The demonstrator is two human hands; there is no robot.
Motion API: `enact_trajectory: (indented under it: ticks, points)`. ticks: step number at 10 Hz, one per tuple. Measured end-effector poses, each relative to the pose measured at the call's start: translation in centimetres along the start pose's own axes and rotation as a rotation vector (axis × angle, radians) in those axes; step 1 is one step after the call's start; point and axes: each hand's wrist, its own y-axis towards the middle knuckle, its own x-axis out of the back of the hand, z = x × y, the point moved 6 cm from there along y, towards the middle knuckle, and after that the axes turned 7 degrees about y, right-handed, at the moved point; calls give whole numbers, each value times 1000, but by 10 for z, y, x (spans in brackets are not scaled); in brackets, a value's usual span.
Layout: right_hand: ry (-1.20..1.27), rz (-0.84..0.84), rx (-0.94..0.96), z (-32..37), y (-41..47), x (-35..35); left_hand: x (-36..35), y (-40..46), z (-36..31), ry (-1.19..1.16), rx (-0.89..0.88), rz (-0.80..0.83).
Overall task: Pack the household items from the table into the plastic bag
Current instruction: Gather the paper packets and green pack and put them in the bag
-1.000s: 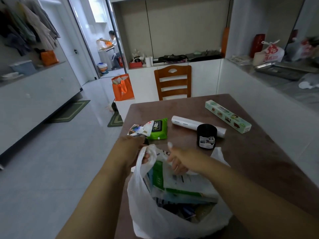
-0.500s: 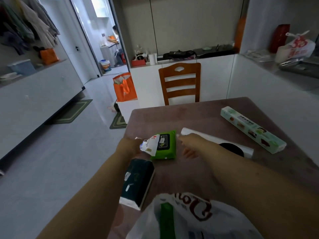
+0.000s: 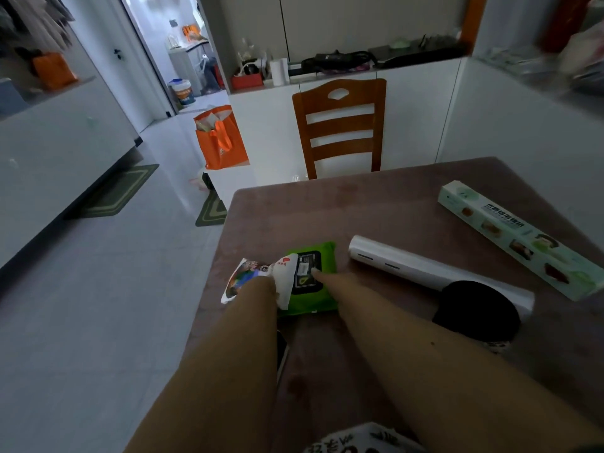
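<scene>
My left hand is closed on a white packet with a colourful print near the left edge of the brown table; the packet's white flap curls over my fingers. My right hand is stretched out, fingertips resting on the dark label of a green wipes pack lying beside the packet. A white roll, a black round jar and a long pale green box lie to the right. Only the rim of the white plastic bag shows at the bottom edge.
A sliver of a dark pack shows between my forearms. A wooden chair stands at the table's far side. An orange bag sits on a low white surface to the left; a tiled floor lies beyond the table's left edge.
Both hands left the bag's opening and reached forward to the packet and the green wipes pack. The view moved forward, so the bag has slid almost out of sight.
</scene>
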Motion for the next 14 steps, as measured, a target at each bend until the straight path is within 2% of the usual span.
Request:
enact_trajectory:
  ticks: [1, 3, 4, 5, 6, 7, 9, 10, 11, 12, 13, 14]
  points:
    - [37, 49, -22, 11, -18, -5, -8, -6, 2, -161, 5, 35]
    - [131, 136, -89, 9, -39, -6, -7, -15, -13, -224, -104, 120]
    - [149, 107, -126, 9, -51, 13, -2, -41, -21, -278, -123, 156]
    - [130, 105, -114, 14, -65, 33, 1, -91, -33, -303, -224, 295]
    - [160, 110, -93, 20, -88, 50, 2, -139, -41, -246, -414, 440]
    - [241, 213, -53, 22, -119, 62, -2, -172, -28, -131, -497, 503]
    - [386, 452, 12, 35, -184, 82, -5, -234, 2, 12, -603, 535]
    - [223, 503, 93, 47, -222, 83, 1, -268, 3, 117, -703, 556]
    - [209, 487, 144, 47, -254, 89, 7, -302, 1, 101, -726, 581]
    - [266, 477, 165, 42, -281, 102, 17, -335, 2, 102, -675, 549]
    - [330, 471, 205, 31, -313, 125, 35, -372, 9, 324, -735, 384]
    - [333, 419, 223, 4, -341, 148, 51, -409, 38, 897, -830, 183]
